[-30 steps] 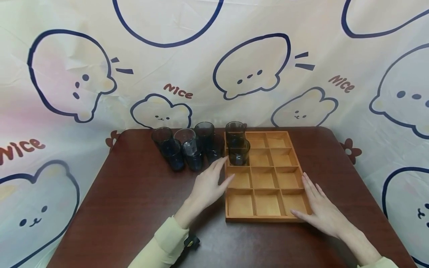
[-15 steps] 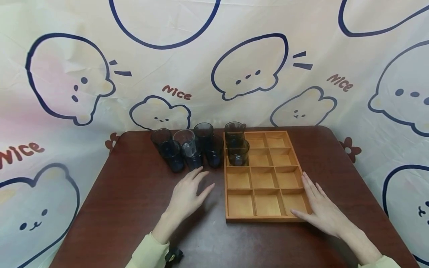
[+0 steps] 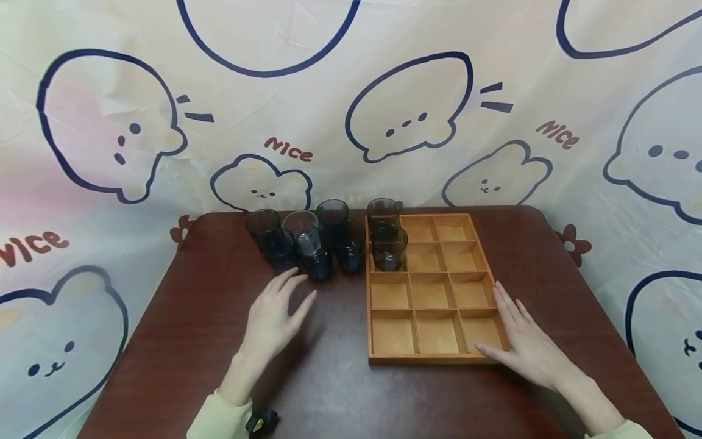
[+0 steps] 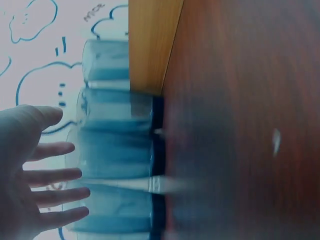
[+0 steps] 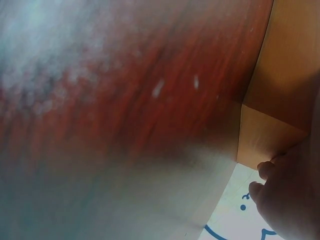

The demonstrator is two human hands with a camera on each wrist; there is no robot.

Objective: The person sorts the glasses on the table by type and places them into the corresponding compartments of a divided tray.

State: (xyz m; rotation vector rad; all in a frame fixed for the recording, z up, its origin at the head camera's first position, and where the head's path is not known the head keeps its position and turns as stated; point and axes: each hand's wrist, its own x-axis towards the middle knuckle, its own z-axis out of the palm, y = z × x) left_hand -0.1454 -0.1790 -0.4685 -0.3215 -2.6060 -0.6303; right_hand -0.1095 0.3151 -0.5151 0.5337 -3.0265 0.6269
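Observation:
My left hand (image 3: 270, 319) hovers with spread, relaxed fingers just in front of a group of dark glass tumblers (image 3: 315, 264), holding nothing. In the left wrist view the fingers (image 4: 55, 175) stand apart from the bluish tumblers (image 4: 116, 155). Two more tumblers (image 3: 390, 249) stand in the left column of a wooden compartment tray (image 3: 422, 358), in its two back cells. My right hand (image 3: 529, 346) rests against the tray's right side, fingers straight along the edge and thumb over the front right cell. In the right wrist view that hand touches the tray's wooden wall (image 5: 270, 132).
The brown table (image 3: 181, 341) reaches back to a cloth backdrop (image 3: 411, 122) printed with cartoon outlines. The grouped tumblers stand close together at the back, left of the tray. A black strap piece (image 3: 263, 421) hangs at the left wrist.
My left hand has moved left, away from the tray's left edge and towards the left end of the tumbler group. The right hand, tray and tumblers stay in place.

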